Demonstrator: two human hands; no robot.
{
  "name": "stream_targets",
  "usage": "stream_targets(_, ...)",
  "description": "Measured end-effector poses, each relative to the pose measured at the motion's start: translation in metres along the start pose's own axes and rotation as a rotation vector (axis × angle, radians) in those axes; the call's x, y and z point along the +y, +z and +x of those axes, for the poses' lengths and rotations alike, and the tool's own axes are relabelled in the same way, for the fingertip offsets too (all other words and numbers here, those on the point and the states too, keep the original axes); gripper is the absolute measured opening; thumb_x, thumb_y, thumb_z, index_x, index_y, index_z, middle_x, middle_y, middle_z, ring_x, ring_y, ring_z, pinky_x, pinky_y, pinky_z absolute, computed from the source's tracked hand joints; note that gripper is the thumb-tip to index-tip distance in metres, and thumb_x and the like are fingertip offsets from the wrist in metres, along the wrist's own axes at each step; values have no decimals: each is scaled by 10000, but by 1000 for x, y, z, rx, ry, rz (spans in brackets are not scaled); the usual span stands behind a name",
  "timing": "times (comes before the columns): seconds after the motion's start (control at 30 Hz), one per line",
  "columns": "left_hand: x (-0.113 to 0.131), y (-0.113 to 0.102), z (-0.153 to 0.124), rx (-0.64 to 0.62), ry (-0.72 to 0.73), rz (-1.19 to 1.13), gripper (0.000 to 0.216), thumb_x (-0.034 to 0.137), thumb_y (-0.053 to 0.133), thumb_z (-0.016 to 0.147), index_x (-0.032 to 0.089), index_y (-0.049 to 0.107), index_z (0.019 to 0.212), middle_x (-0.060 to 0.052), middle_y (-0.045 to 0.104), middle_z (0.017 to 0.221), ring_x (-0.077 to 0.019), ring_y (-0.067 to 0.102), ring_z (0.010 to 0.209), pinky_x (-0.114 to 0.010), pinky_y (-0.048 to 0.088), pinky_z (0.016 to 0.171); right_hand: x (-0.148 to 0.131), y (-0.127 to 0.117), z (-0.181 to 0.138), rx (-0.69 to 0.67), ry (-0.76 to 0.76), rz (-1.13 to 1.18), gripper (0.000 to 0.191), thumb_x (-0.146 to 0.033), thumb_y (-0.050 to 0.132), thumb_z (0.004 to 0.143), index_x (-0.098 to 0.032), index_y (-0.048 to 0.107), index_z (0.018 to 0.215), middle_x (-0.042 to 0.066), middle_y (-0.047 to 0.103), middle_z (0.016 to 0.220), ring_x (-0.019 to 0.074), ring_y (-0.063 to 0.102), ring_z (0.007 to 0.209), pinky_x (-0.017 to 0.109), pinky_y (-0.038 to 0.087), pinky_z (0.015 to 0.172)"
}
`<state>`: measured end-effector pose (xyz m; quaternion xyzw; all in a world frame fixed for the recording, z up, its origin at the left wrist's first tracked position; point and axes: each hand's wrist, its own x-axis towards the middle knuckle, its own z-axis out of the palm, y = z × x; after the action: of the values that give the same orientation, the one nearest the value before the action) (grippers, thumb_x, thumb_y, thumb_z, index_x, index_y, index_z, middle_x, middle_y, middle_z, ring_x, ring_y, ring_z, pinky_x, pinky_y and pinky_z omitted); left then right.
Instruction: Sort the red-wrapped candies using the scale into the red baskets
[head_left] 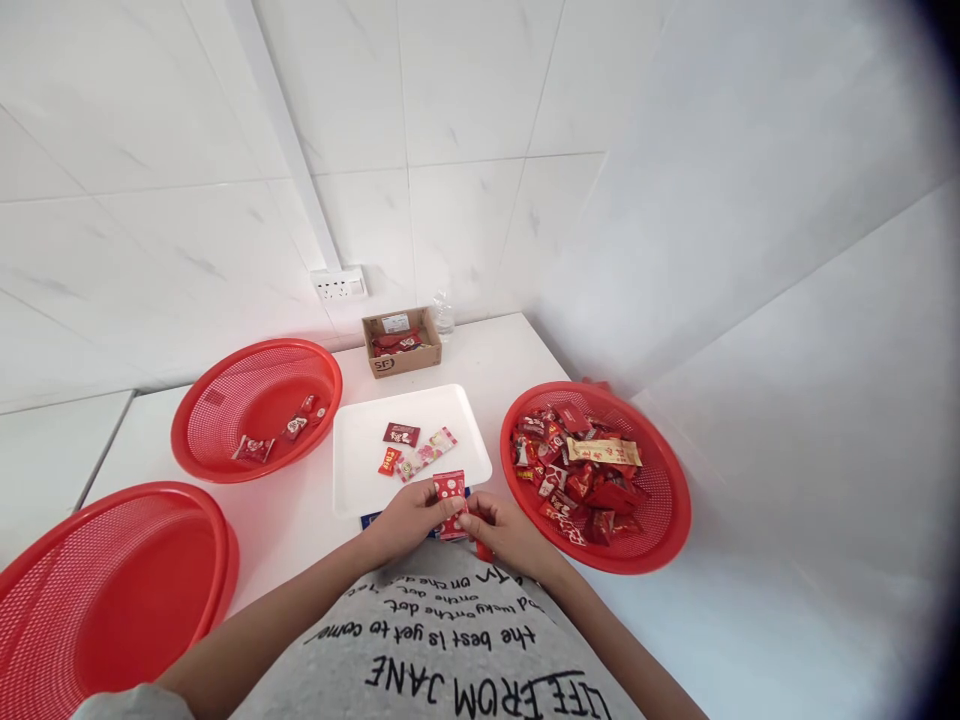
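Note:
Close to my body, a red packet with white spots (448, 487) is held between my two hands. My left hand (409, 517) grips its left side with the thumb on top. The fingertips of my right hand (508, 535) pinch its lower right edge. Something red shows just beneath the right fingers, too covered to name. Beyond the hands lies a white tray (349, 440) bearing a dark red packet (402, 434), a small red-orange packet (389, 461) and a long pink-and-white packet (431, 452). A blue item (369, 521) peeks out at the tray's near edge, mostly hidden.
At right, a red basket (675, 500) holds many wrapped packets. Another red basket (202, 430) at left has several packets; a further red basket (225, 560) is nearer. Against the wall stand a cardboard box (405, 360) with red packets and a clear plastic item (444, 314).

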<state>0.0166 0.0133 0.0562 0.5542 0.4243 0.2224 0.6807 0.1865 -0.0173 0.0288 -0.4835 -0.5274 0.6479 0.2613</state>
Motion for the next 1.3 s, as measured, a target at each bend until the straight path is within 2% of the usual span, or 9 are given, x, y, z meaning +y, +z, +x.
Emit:
stream_targets(0.17,-5,3,0,68,17,96,336,470,485,792,159,528,674,24,529,643,-117,448,627,-243,360,613,-5,4,-2,8,-1,-59,282,-456,493,792,-181,498,729,-45,494,537,105,473,513,222,362,506)
stream_targets(0.4,-20,-3,3,195,-113,-161,329,465,603,704,156,556,805,9,587,698,-125,517,627,-244,399,595,2,6,2,42,60,-27,253,-433,501,781,-185,479,730,-62,481,505,88,454,430,209,330,444)
stream_targets(0.5,-26,-22,9,329,-113,-193,369,471,616,688,147,561,853,-18,609,753,-131,547,662,-250,423,618,7,5,4,84,71,44,281,-468,499,772,-189,472,754,-71,469,520,76,435,398,209,321,434)
stream_targets(0.63,-33,-59,18,551,-78,-211,402,495,623,659,146,543,840,-25,613,782,-126,563,682,-278,453,696,14,1,5,121,68,88,321,-517,499,761,-197,478,777,-64,481,572,75,439,402,220,331,437)
stream_targets(0.83,-42,-105,17,782,-87,193,395,533,556,688,164,563,828,-28,620,734,-161,570,672,-284,451,617,19,-1,5,120,67,109,340,-535,485,768,-196,481,793,-64,486,566,79,446,403,222,318,439)
stream_targets(0.93,-51,-120,16,776,-137,423,372,493,515,739,178,570,929,-33,631,766,-174,584,669,-301,450,643,20,-1,5,129,68,109,333,-529,483,773,-196,480,794,-69,480,557,81,446,404,225,320,449)
stream_targets(1.03,-61,-127,20,732,-193,582,462,440,500,771,178,490,1151,-80,626,948,-179,606,720,-325,451,727,21,-1,6,128,74,100,338,-533,477,774,-197,479,798,-70,484,552,84,445,401,228,322,454)
stream_targets(1.13,-69,-124,23,738,-163,744,516,393,491,788,161,424,1244,-140,510,1186,-213,587,928,-344,430,838,23,-1,6,127,77,89,349,-541,474,772,-194,483,813,-69,487,546,87,450,400,228,323,455)
stream_targets(1.3,-75,-110,26,640,-61,923,513,404,499,791,183,444,1250,-127,443,1275,-248,443,1179,-363,360,970,23,-1,3,142,84,104,344,-533,493,759,-192,483,807,-71,486,558,84,463,409,225,327,459)
